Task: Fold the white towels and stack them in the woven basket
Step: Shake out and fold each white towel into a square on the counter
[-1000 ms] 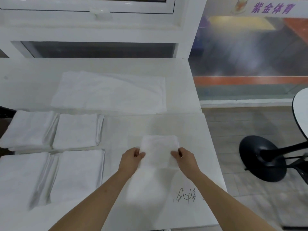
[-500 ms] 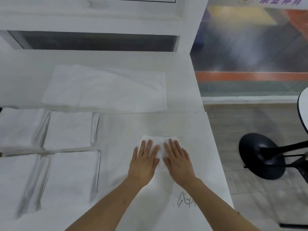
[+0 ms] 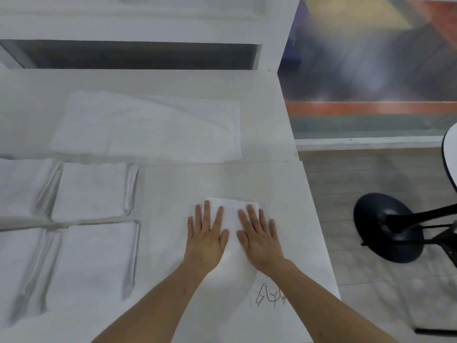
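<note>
table [image 3: 173, 184]: we see a wide white surface filling the left and middle of the head view, with a dark scribble [image 3: 269, 297] near its front right edge.
floor [image 3: 358, 219]: we see pale tiles to the right of the table, with a black round stand base [image 3: 388, 229] on them.
spread towel [image 3: 148, 127]: we find one large white towel lying flat and unfolded at the back of the table.
folded stacks [image 3: 91, 191]: we count four squares of folded white towels at the left, two behind and two in front, set just beside each other; the left pair runs off the frame.
small towel [image 3: 232, 214]: this one lies folded on the table right of the stacks, well apart from them, under both our hands.
left hand [image 3: 206, 237]: we lay it flat, palm down, on the left part of the small towel, fingers straight and a little spread.
right hand [image 3: 259, 237]: we lay it flat on the right part, fingers straight and slightly apart, gripping nothing.
basket: we cannot see it in this view.
</note>
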`<control>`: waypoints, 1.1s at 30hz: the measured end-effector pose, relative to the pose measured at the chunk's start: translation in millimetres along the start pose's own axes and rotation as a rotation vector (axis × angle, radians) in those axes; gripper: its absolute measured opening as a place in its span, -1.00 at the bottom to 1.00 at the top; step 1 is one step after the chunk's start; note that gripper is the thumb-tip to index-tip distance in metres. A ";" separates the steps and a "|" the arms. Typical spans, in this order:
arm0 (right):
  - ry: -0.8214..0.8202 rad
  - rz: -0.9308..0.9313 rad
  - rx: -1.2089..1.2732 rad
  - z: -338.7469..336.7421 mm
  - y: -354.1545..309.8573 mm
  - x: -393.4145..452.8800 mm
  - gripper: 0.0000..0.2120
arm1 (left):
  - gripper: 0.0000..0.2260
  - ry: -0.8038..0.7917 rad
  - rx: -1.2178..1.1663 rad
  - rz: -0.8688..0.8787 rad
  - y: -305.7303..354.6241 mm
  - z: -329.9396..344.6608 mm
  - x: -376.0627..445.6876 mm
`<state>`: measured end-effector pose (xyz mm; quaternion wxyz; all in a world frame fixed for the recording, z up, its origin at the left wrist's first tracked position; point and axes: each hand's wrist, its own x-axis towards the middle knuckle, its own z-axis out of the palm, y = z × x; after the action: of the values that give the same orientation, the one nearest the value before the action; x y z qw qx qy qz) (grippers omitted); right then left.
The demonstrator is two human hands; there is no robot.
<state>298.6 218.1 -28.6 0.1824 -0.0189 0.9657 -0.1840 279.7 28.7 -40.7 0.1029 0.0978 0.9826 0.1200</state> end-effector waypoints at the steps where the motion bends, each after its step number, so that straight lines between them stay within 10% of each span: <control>1: 0.011 0.006 0.013 -1.4 -1.7 -2.4 -0.43 | -0.36 -0.005 -0.073 -0.123 6.1 -4.4 -4.6; 11: -0.025 0.022 0.146 30.3 0.8 -87.5 -0.44 | -0.40 -0.241 -0.869 -0.655 23.8 -43.4 -68.0; 16: -0.048 0.082 0.462 12.8 -12.0 -124.9 -0.48 | -0.74 -0.288 -1.159 -0.554 35.2 -77.6 -119.1; 25: -0.059 0.242 1.288 -28.3 -61.1 -161.0 -0.38 | -0.61 -0.121 -1.272 -0.402 32.6 -156.5 -183.8; 33: -0.184 0.180 1.338 -30.3 -125.7 -149.5 -0.34 | -0.61 0.017 -1.328 -0.463 -29.1 -181.0 -222.8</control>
<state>423.4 127.0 94.9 0.2507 0.1626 0.6226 -0.7232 447.7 -86.3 163.6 0.1562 -0.1984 0.6977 0.6704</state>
